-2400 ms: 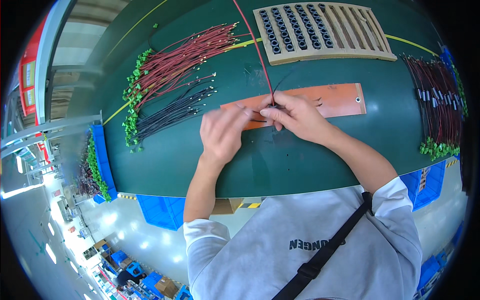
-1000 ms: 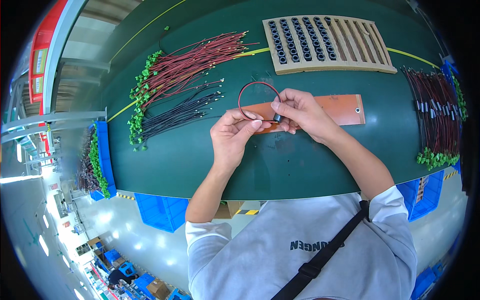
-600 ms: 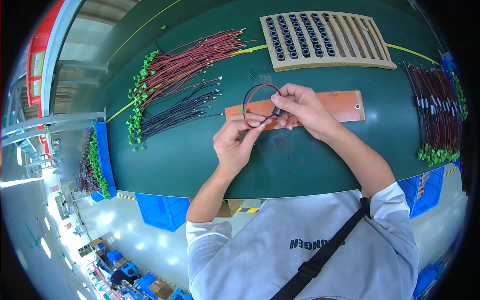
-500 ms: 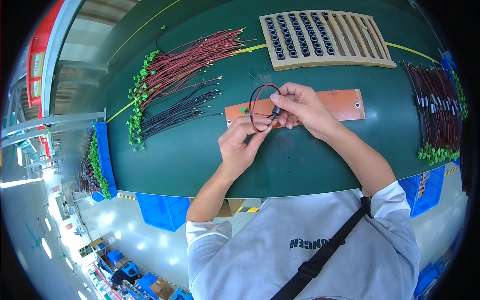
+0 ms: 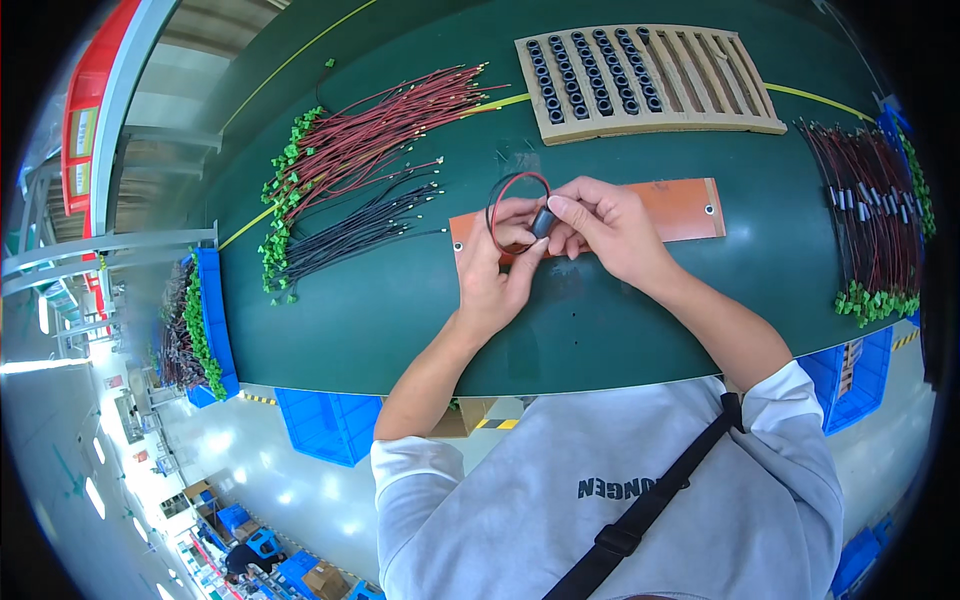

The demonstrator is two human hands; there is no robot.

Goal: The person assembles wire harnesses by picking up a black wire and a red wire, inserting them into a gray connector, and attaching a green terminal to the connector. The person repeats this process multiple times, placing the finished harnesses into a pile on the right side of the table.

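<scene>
Both my hands meet above an orange strip point(image 5: 685, 208) on the green table. Between them is a black cylindrical ferrite core point(image 5: 542, 222), tilted, with a red and black wire pair point(image 5: 520, 176) looping up over its left side. My right hand point(image 5: 622, 232) pinches the core from the right, thumb on its upper end. My left hand point(image 5: 488, 290) closes around the wires, its thumb and fingertips against the core's lower left. The fingers partly hide where the wires pass the core, and I cannot make out the wire ends.
A slotted tan rack point(image 5: 740, 122) of black cores stands at the back. Red wires point(image 5: 395, 112) and black wires point(image 5: 355, 230) with green connectors lie left. Bundled cables point(image 5: 880, 210) lie at the right. Blue bins point(image 5: 325, 425) sit below the table's near edge.
My left hand has shifted up and right, its fingertips now at the core. The wire loop has moved slightly left, and the green connector beside my left hand is no longer visible.
</scene>
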